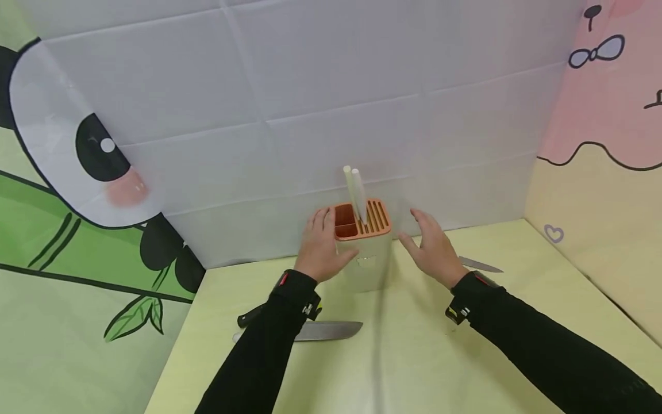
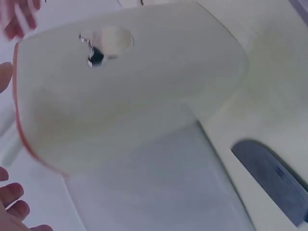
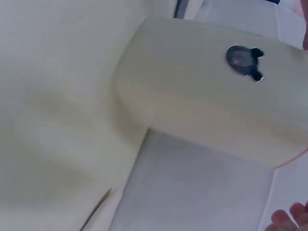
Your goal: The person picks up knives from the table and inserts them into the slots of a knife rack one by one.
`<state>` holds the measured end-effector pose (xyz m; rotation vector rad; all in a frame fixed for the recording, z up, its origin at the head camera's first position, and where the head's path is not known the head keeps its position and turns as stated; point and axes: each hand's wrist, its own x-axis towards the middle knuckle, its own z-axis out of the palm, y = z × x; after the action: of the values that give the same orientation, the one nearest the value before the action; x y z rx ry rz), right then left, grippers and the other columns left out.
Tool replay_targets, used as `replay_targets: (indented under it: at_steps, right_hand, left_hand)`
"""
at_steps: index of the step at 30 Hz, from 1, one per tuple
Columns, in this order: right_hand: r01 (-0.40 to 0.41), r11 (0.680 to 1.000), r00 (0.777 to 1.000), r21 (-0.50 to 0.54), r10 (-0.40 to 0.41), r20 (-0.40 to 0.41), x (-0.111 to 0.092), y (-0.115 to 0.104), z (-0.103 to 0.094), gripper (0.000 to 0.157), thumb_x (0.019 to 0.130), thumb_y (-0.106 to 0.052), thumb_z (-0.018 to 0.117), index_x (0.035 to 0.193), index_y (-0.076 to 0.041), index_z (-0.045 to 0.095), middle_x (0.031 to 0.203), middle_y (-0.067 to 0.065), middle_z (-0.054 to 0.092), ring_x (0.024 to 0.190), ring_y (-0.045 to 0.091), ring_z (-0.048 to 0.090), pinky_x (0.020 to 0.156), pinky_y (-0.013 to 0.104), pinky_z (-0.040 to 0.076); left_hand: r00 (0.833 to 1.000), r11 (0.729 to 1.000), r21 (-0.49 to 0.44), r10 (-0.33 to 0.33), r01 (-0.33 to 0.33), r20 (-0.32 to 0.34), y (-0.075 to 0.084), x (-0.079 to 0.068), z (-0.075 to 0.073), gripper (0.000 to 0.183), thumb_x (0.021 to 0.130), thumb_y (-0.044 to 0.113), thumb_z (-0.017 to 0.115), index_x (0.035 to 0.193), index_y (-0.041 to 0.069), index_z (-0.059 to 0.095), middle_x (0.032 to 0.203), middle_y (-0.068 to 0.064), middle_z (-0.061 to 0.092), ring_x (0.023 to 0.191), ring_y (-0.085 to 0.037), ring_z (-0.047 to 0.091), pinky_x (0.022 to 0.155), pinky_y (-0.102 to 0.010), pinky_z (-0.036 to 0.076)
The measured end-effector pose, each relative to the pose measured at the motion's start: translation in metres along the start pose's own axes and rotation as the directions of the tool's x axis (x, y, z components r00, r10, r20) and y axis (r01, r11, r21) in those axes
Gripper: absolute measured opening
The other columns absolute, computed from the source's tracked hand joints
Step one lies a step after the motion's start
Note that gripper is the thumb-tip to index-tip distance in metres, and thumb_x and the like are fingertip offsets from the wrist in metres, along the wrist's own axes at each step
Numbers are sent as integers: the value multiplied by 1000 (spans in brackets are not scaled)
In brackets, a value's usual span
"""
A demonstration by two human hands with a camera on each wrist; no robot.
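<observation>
A pale knife block (image 1: pixel 367 267) with an orange slotted top stands upright on the table against the back wall. Two slim white handles (image 1: pixel 359 192) stick up from its top. My left hand (image 1: pixel 323 247) is at the block's left side, fingers loosely extended; whether they touch it I cannot tell. On the other side my right hand (image 1: pixel 433 250) is held apart from the block, thumb and fingers spread. The left wrist view shows the block's front face (image 2: pixel 130 86) between the hands. A shiny badge (image 3: pixel 243 60) on that face appears in the right wrist view.
A broad knife blade (image 1: pixel 331 330) lies in front of the block, partly under my left sleeve. Beside it a black handle (image 1: pixel 250 316) shows. Another knife blade (image 1: pixel 481 264) lies behind my right wrist. Cartoon-printed sheets (image 1: pixel 336 75) form walls around the yellow tabletop (image 1: pixel 414 356).
</observation>
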<state>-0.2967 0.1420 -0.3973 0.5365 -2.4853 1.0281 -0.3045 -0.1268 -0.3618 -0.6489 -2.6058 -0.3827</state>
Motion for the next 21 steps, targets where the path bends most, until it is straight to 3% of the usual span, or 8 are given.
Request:
replay_targets:
  at_steps: [3,8,12,16,21]
  right_hand:
    - [-16,1000,998,-26,18,57,-20,18,-10,63,97,-39,50,144,-2,29,144,20,34,131,34,31,104,54,30]
    - [-22,996,990,-89,34,134,-58,52,-20,57,96,-38,53,137,-1,39,137,20,41,127,36,34,101,56,33]
    - [-27,993,968,-111,53,244,-82,73,-26,54,96,-38,54,133,0,44,132,21,47,125,39,37,99,57,35]
    - [3,990,938,-143,47,345,-97,86,-30,49,93,-34,59,127,0,51,127,19,52,122,38,41,97,56,38]
    - [54,983,893,-177,32,448,-111,94,-30,51,90,-34,64,125,1,53,128,20,52,121,38,42,98,56,37]
  left_hand:
    - [1000,999,-35,-20,20,-11,-19,-25,-16,88,83,44,69,146,2,23,148,-18,27,136,-30,21,111,-44,24]
    - [996,991,-103,-87,89,23,-53,-71,-28,65,88,38,64,139,4,40,137,-17,43,127,-29,36,101,-46,38]
    - [987,984,-104,-133,142,92,-75,-109,-28,47,93,37,60,130,9,53,121,-12,58,112,-28,51,92,-44,45]
    - [971,975,-93,-187,202,150,-91,-141,-23,38,92,34,61,124,12,59,113,-9,63,101,-25,58,84,-41,48]
    - [940,963,-87,-224,254,257,-102,-174,-11,43,87,35,67,121,8,62,115,-10,63,105,-27,57,87,-45,49]
